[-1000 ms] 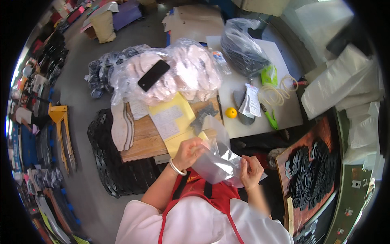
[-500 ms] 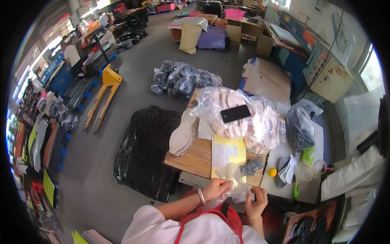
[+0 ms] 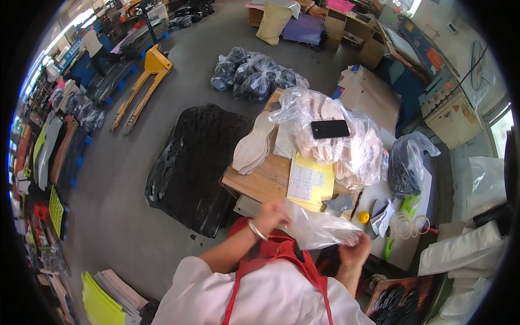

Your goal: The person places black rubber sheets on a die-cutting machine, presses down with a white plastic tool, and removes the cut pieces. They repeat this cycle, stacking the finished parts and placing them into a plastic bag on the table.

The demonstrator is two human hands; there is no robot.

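Observation:
A clear plastic bag (image 3: 319, 225) is stretched between my two hands, in front of my red apron. My left hand (image 3: 271, 215), with a bangle on its wrist, grips the bag's left end and is somewhat blurred. My right hand (image 3: 355, 250) is closed on the other end. Just beyond the bag, a yellow sheet (image 3: 323, 197) with a printed table lies on the wooden table (image 3: 257, 184). Pale insole-shaped pieces (image 3: 253, 143) are stacked at the table's left edge. A big clear bag of similar pieces (image 3: 309, 127) carries a black phone (image 3: 330, 129).
A grey scrap (image 3: 339, 203), a yellow round object (image 3: 363, 216), green snips (image 3: 388, 246) and coiled tubing (image 3: 410, 225) lie to the right. A black stack (image 3: 195, 162) stands on the floor at left. Farther off are a yellow pallet truck (image 3: 143, 86) and tied bags (image 3: 254, 76).
My hands have moved apart, and the bunched plastic bag is now spread out between them. My right hand has shifted right. The view has tilted lower, showing more of my apron.

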